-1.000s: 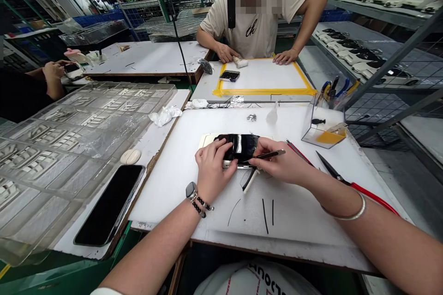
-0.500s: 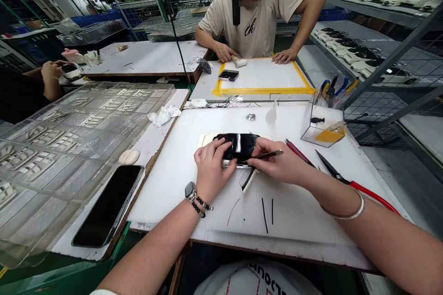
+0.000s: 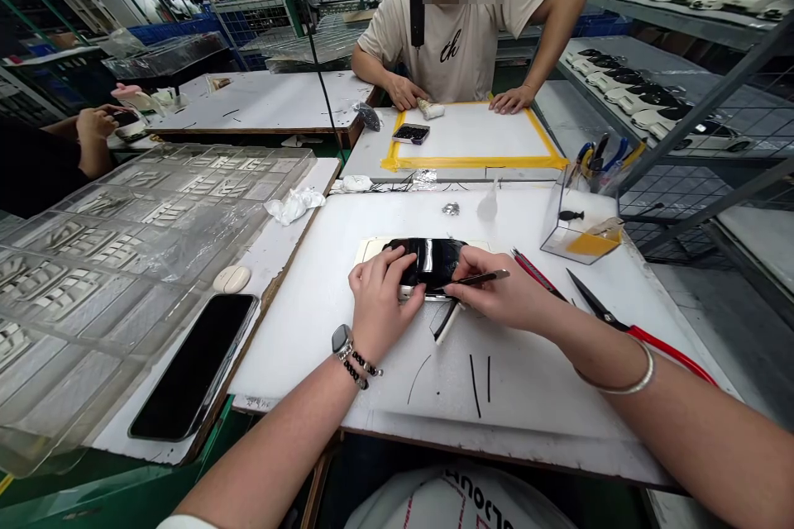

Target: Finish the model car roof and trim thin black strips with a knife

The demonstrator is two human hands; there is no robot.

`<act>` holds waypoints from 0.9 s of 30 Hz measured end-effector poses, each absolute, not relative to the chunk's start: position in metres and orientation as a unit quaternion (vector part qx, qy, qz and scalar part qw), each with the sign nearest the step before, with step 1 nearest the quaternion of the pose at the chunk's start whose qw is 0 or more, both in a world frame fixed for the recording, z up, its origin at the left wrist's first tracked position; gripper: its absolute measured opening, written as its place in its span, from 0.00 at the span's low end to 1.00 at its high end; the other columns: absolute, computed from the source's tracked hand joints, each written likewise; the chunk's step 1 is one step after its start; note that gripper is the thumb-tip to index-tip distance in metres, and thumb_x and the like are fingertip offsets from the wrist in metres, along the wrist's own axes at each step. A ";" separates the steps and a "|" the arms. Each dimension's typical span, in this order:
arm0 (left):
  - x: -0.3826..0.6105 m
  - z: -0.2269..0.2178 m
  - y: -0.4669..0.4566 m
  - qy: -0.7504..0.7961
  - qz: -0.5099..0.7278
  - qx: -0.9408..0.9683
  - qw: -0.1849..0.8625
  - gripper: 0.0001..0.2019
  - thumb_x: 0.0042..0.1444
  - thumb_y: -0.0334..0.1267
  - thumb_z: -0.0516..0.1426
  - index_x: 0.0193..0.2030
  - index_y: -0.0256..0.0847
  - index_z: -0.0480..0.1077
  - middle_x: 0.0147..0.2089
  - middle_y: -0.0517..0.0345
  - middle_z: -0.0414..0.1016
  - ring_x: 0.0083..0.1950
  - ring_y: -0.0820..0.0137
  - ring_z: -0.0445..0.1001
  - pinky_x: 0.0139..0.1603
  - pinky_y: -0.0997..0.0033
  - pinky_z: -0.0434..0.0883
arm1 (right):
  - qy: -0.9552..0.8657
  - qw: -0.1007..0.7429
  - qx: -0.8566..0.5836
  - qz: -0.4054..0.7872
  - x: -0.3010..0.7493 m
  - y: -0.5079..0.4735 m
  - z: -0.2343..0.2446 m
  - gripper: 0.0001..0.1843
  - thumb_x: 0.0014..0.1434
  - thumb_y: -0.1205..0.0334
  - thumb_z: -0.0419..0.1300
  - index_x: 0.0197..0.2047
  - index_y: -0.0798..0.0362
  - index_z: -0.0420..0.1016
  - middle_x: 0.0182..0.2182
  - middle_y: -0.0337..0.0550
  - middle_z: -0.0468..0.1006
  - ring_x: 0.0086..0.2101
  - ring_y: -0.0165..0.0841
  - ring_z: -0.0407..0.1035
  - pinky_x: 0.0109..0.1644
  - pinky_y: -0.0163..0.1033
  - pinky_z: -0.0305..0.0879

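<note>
A glossy black model car body lies on a cream pad in the middle of the white board. My left hand presses down on its near left side, fingers curled over it. My right hand pinches dark tweezers whose tip meets the car's near edge. A thin white stick and a black strip lie just under my right hand.
Red-handled scissors and a red tool lie at right by a clear box. At left lie a black phone, an earbud case and clear plastic trays. A person in a beige shirt leans on the far table.
</note>
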State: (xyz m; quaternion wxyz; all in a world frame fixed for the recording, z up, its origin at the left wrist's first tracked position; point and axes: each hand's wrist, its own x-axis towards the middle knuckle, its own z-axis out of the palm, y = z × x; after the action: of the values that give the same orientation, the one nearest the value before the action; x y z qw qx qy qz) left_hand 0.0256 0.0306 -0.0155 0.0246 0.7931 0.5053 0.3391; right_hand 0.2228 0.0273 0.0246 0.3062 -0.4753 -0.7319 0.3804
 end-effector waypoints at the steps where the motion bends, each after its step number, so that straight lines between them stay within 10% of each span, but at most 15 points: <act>1: 0.026 -0.015 0.031 0.505 0.339 0.793 0.025 0.18 0.54 0.35 0.59 0.52 0.45 0.64 0.56 0.52 0.67 0.58 0.59 0.64 0.56 0.55 0.54 | -0.731 0.307 -0.475 0.382 0.223 0.027 0.024 0.09 0.54 0.64 0.59 0.27 0.52 0.61 0.22 0.34 0.66 0.22 0.25 0.58 0.25 0.32 0.53; 27: 0.024 -0.018 0.031 0.503 0.330 0.799 0.020 0.18 0.55 0.35 0.58 0.53 0.45 0.64 0.56 0.51 0.68 0.58 0.59 0.64 0.56 0.56 0.54 | -0.746 0.304 -0.504 0.311 0.195 0.023 0.017 0.09 0.55 0.67 0.53 0.27 0.50 0.54 0.19 0.32 0.61 0.20 0.27 0.54 0.25 0.34 0.49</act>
State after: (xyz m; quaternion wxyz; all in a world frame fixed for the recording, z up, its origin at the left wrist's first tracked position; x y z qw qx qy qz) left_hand 0.0244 0.0306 -0.0180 0.0199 0.7987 0.5025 0.3303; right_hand 0.1947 0.0230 0.0171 0.3044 -0.5035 -0.7463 0.3113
